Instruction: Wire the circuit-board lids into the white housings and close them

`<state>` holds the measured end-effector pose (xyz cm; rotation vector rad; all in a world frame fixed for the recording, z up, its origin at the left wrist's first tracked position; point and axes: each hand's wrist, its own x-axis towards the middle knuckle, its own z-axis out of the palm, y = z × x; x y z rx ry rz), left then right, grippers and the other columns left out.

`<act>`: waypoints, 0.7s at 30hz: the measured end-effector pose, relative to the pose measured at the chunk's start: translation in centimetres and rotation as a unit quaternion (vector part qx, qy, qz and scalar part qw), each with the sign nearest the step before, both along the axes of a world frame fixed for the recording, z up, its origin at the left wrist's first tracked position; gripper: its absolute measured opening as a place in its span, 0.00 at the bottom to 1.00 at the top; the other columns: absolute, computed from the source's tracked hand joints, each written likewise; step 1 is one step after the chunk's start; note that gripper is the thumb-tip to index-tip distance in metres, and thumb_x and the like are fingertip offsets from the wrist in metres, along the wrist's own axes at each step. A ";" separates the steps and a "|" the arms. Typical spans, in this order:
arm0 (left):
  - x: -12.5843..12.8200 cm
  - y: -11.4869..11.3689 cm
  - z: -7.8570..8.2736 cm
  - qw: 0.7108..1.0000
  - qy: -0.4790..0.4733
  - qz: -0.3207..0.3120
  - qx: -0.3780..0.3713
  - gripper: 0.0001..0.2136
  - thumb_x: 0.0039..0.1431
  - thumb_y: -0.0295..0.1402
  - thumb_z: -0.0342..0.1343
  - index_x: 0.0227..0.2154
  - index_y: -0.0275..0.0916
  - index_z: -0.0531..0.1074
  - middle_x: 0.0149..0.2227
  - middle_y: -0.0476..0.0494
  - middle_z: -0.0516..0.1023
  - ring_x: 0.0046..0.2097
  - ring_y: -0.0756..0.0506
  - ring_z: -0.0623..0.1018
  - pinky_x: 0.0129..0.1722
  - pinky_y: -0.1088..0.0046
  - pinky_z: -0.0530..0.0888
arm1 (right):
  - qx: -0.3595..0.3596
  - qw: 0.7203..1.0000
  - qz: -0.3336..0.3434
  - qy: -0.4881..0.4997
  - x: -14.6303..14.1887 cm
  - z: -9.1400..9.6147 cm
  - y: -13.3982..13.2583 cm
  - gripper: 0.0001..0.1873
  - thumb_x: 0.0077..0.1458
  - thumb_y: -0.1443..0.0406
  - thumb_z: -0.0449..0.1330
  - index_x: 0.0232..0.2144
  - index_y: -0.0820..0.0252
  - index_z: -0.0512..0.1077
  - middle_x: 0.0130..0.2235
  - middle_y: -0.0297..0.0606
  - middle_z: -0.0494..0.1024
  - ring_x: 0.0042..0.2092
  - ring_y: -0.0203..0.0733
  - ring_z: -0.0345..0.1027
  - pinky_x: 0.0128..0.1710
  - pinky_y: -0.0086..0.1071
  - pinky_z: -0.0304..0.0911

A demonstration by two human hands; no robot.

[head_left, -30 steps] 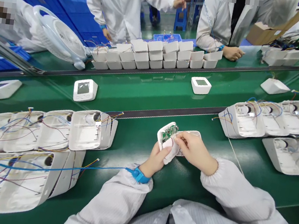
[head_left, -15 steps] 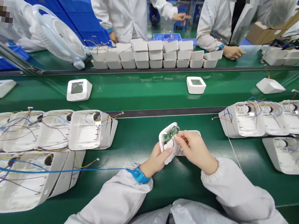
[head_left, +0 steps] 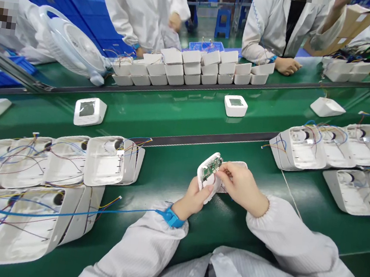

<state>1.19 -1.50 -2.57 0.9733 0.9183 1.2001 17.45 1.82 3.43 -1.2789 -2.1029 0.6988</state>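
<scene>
My left hand (head_left: 196, 196) is closed round a white plastic housing (head_left: 203, 183), thumb on its inner side, and holds it tilted above the green table. A green circuit board (head_left: 212, 167) sits in the upper part of that housing. At the board's right edge the fingers of my right hand (head_left: 242, 184) are pinched together; what lies between the fingertips is too small to make out. Behind my right hand, another white plastic part (head_left: 241, 165) shows, mostly hidden. A blue wrist strap (head_left: 174, 218) with a cord is on my left wrist.
Open white housings with loose wires (head_left: 105, 162) stand in rows at left, and more housings (head_left: 306, 147) at right. White devices with screens (head_left: 89, 111) lie on the green belt (head_left: 161, 110). Across it are stacked white housings (head_left: 190, 69), a fan (head_left: 72, 46) and co-workers in white coats.
The white devices on the belt have shifted left. One co-worker's outstretched arm has drawn back, and another's hand has risen. My hands stay almost in place at the housing and board.
</scene>
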 end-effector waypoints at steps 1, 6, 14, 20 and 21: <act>-0.1 0.0 0.0 1.000 0.001 -0.004 0.004 0.24 0.48 0.46 0.65 0.45 0.37 0.75 0.43 0.41 0.79 0.51 0.35 0.74 0.54 0.59 0.70 | 0.025 1.000 -0.007 -0.017 0.0 -0.1 0.0 0.08 0.63 0.63 0.56 0.31 0.57 0.70 0.32 0.34 0.77 0.34 0.39 0.70 0.35 0.32 0.61; -0.5 -0.1 0.2 0.998 -0.041 -0.043 -0.009 0.25 0.49 0.46 0.64 0.47 0.36 0.74 0.45 0.40 0.79 0.47 0.37 0.77 0.50 0.60 0.72 | 0.135 0.990 -0.028 -0.005 0.9 -0.5 1.3 0.15 0.58 0.55 0.62 0.42 0.58 0.72 0.42 0.43 0.77 0.43 0.46 0.72 0.45 0.39 0.68; -0.4 -0.3 0.8 0.989 -0.111 -0.086 -0.043 0.24 0.46 0.46 0.66 0.42 0.34 0.77 0.38 0.38 0.80 0.39 0.39 0.79 0.42 0.62 0.75 | 0.234 0.967 0.097 0.015 1.3 -1.2 2.1 0.21 0.63 0.60 0.56 0.58 0.56 0.66 0.53 0.47 0.75 0.51 0.49 0.72 0.51 0.45 0.69; -0.3 0.0 1.4 0.981 -0.151 -0.117 -0.035 0.23 0.48 0.43 0.65 0.44 0.35 0.76 0.40 0.37 0.81 0.41 0.38 0.80 0.45 0.60 0.75 | 0.270 0.960 0.074 0.013 1.2 -1.6 1.7 0.21 0.62 0.62 0.58 0.57 0.57 0.67 0.51 0.49 0.76 0.46 0.49 0.74 0.45 0.45 0.71; -0.3 0.0 1.5 0.979 -0.157 -0.122 -0.036 0.23 0.48 0.43 0.65 0.45 0.35 0.76 0.40 0.37 0.81 0.40 0.38 0.80 0.45 0.60 0.75 | 0.271 0.960 0.072 0.016 1.2 -1.7 1.7 0.21 0.61 0.62 0.59 0.56 0.57 0.67 0.51 0.49 0.77 0.46 0.49 0.74 0.45 0.45 0.71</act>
